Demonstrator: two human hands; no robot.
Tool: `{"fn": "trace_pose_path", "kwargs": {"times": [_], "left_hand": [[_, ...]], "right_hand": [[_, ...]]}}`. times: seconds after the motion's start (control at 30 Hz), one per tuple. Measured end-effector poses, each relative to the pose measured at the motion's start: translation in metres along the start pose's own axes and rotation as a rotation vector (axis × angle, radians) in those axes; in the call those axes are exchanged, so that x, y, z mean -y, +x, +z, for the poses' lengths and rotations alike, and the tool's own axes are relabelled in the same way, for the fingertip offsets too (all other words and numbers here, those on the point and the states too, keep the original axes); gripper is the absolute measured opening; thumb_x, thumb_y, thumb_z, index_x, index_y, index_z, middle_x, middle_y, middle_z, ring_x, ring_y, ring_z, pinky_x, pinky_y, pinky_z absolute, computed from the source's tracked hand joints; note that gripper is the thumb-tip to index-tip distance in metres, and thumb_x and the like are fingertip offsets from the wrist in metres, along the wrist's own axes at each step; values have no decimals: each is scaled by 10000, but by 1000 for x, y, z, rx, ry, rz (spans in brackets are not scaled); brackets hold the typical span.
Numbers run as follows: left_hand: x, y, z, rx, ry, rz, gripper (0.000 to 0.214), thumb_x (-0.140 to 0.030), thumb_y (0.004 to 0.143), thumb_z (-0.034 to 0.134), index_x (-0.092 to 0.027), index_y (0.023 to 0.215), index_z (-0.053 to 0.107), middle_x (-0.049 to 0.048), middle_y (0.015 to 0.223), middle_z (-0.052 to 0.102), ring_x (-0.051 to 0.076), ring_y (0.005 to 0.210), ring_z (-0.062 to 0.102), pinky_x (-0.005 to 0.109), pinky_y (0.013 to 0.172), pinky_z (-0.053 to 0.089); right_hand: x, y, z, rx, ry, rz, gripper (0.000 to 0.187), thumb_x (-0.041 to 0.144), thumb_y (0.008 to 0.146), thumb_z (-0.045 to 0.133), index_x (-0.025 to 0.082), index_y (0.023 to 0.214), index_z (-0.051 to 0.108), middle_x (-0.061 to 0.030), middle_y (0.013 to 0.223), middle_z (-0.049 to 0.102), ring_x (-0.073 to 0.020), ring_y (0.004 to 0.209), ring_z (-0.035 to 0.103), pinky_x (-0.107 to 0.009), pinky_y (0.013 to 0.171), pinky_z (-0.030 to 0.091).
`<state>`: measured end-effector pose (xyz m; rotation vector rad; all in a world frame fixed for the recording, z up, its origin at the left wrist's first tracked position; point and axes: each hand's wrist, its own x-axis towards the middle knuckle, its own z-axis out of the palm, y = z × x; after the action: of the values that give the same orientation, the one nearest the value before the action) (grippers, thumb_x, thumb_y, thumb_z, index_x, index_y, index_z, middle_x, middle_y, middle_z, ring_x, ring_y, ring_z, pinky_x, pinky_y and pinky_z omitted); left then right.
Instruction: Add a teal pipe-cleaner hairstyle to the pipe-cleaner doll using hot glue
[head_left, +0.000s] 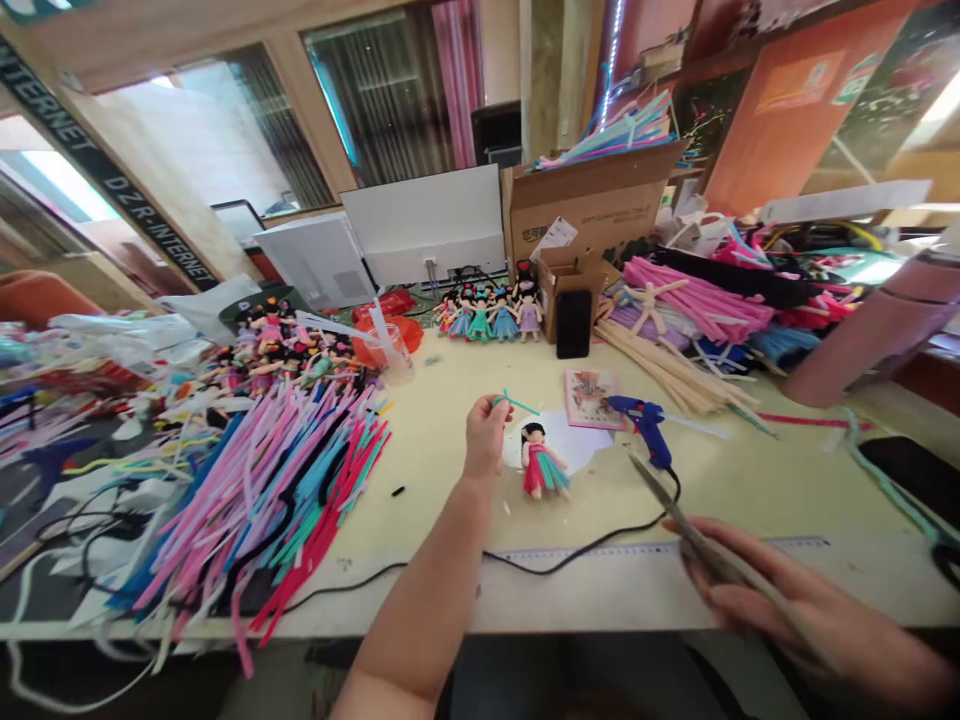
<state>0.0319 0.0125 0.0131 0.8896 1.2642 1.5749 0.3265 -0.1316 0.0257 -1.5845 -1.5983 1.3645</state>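
My left hand [489, 432] is closed in a pinch around a short green pipe cleaner [523, 406], held just above the table. Right beside it lies a small pipe-cleaner doll [545, 465] with black hair and a red and teal skirt. At the lower right my right hand [772, 600] is wrapped around what look like metal scissors [694, 535], blurred, with their tip pointing up and left. Beyond that tip, a blue glue gun [643, 430] rests on the table, its nozzle over a pink picture card [591, 398].
Pipe cleaners [277, 490] are heaped at the left. Finished dolls [491, 315] stand in a row at the back, near a phone [573, 324] and a cardboard box [592, 205]. A black cord [540, 572] and ruler [622, 550] lie along the front. A pink bottle [870, 330] stands right.
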Motion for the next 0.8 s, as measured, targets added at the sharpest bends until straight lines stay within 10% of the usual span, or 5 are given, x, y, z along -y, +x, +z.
{"fn": "trace_pose_path", "kwargs": {"times": [0.2,0.8], "left_hand": [[7,-2,-5,-18,20,23,155,-305,687,573,-169,759,565,-11,693,583,91,628,513,219,633,383],[-3,3,-17,-122,-3,22,133,-306,757,552,-176,742,529,-16,693,575,96,645,531,229,632,405]], "right_hand": [[64,46,91,471,597,-47,515,477,802,628,228,1223,468,-20,768,563,-153,621,548,-297,566,436],[106,111,145,371,662,-91,455,570,820,564,228,1107,474,-26,861,608,-155,707,602,-299,613,501]]}}
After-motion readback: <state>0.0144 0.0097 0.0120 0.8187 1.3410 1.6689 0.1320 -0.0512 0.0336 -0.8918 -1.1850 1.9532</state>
